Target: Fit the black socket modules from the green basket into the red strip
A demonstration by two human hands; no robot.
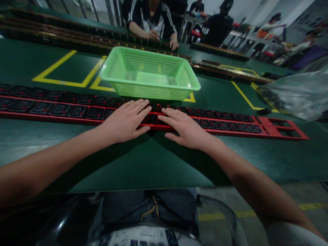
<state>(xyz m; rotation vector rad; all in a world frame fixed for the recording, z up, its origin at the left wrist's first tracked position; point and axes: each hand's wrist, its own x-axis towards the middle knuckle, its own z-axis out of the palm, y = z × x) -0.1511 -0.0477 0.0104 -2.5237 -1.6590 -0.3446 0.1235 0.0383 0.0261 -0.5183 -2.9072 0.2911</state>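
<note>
Two long red strips (282,137) lie side by side across the green table, fitted with rows of black socket-like pieces (60,110). My left hand (126,121) rests palm down on the strips near the middle, its fingers stretched out and the thumb apart. Just to the right, my right hand (183,126) lies flat on them too, fingers spread. A small gap separates the fingertips of the two hands. Neither hand grips anything; the pieces under the palms are hidden.
Behind the strips stands a green plastic basket (153,92). Yellow tape (61,82) marks the green table (153,164). More long strips (77,32) lie farther back, where a person sits opposite. Clear plastic bags (299,92) are at the right.
</note>
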